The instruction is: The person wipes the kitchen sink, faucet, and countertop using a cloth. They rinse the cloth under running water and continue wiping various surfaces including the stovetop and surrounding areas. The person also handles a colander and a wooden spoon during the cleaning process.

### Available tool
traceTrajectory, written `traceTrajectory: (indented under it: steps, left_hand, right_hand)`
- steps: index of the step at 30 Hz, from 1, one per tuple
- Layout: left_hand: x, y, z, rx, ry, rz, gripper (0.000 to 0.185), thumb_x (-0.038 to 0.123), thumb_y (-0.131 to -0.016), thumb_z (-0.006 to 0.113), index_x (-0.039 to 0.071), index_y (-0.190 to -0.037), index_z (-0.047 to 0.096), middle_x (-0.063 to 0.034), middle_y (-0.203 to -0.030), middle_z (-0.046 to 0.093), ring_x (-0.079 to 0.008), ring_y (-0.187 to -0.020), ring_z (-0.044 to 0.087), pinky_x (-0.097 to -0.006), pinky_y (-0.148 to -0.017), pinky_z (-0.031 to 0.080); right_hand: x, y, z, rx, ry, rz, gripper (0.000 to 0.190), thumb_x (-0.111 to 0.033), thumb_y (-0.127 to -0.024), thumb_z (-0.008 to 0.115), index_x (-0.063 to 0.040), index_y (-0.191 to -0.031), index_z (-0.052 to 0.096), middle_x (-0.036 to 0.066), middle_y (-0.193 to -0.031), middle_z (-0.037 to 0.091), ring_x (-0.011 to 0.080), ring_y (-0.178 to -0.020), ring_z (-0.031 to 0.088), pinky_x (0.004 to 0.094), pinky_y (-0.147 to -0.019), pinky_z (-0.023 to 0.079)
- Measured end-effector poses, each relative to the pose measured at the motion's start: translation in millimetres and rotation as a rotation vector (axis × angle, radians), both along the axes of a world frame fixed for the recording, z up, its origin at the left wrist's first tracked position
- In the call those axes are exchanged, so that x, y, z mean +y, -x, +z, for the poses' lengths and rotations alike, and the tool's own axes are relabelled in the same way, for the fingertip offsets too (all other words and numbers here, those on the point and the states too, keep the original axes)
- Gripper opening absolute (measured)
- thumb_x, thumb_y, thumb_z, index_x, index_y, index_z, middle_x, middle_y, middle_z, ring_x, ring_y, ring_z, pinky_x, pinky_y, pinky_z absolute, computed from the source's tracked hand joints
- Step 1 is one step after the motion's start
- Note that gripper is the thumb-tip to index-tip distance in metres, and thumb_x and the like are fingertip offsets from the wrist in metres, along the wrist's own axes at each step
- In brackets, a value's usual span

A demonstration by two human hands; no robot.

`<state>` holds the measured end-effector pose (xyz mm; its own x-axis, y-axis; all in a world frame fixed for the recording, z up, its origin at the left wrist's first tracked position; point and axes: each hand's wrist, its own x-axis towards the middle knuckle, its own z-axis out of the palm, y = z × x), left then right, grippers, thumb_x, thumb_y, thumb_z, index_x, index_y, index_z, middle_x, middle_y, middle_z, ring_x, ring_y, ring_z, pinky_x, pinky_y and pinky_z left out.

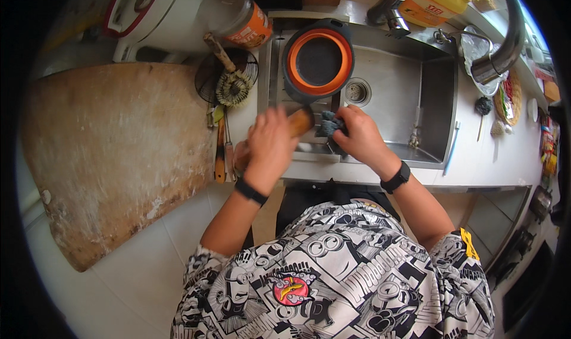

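Observation:
My left hand (272,145) is blurred and wrapped around a brown cylindrical object (301,121), whose end sticks out past my fingers. Whether it is wood or something else cannot be told through the blur. Between the fingers and thumb of my right hand (362,131) is a bunched grey-blue cloth (329,125). Both hands are over the near left side of the stainless steel sink (397,89), a short gap apart. Beyond them, an orange and dark grey colander or basin (320,60) rests at the sink's left side.
A large floured wooden board (116,156) lies on the left. Beside the sink are a stick-handled scrubbing brush (234,88), a wire strainer (205,78) and a plastic jar (245,22). The faucet (495,67) arches over the right side, near a blue toothbrush (453,147).

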<state>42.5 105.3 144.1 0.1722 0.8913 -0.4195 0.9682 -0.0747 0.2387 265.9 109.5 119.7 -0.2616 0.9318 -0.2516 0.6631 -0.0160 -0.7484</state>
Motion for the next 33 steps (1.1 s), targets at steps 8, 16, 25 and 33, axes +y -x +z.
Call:
traceTrajectory:
  steps: [8,16,25,33]
  left_hand:
    - [80,-64,-99,-0.311,-0.362,-0.022,0.053,0.016,-0.082,0.077,-0.001,-0.129,0.056,-0.0203,-0.117,0.062,-0.0383,-0.112,0.061,-0.0480,-0.095,0.051]
    - [34,5,-4,-0.499,-0.387,0.056,0.036,0.004,-0.084,0.064,-0.001,-0.119,0.059,-0.0184,-0.103,0.058,-0.0400,-0.098,0.060,-0.0490,-0.084,0.050]
    - [-42,17,39,-0.297,-0.132,-0.332,0.039,-0.002,-0.074,0.067,0.005,-0.112,0.065,-0.0123,-0.097,0.055,-0.0344,-0.097,0.058,-0.0449,-0.086,0.048]
    - [-60,52,62,-0.159,-0.030,-0.411,0.020,0.004,-0.081,0.062,0.004,-0.101,0.066,-0.0120,-0.090,0.053,-0.0330,-0.094,0.056,-0.0432,-0.086,0.047]
  right_hand:
    - [-17,-54,1,0.012,0.037,-0.130,0.022,-0.009,-0.078,0.068,0.002,-0.098,0.066,0.019,-0.093,0.064,0.0385,-0.080,0.064,0.0452,-0.074,0.052]
    - [-23,-79,-2,0.052,0.123,-0.149,0.024,-0.009,-0.078,0.068,0.003,-0.099,0.066,0.021,-0.094,0.066,0.0401,-0.083,0.064,0.0446,-0.076,0.053]
    - [-1,-87,-3,-0.022,0.054,-0.077,0.024,-0.010,-0.080,0.068,0.003,-0.100,0.066,0.023,-0.096,0.067,0.0418,-0.088,0.066,0.0449,-0.079,0.054]
    - [40,-62,9,0.115,-0.030,-0.230,0.026,-0.012,-0.082,0.067,0.002,-0.104,0.066,0.023,-0.094,0.067,0.0389,-0.081,0.065,0.0414,-0.074,0.054]
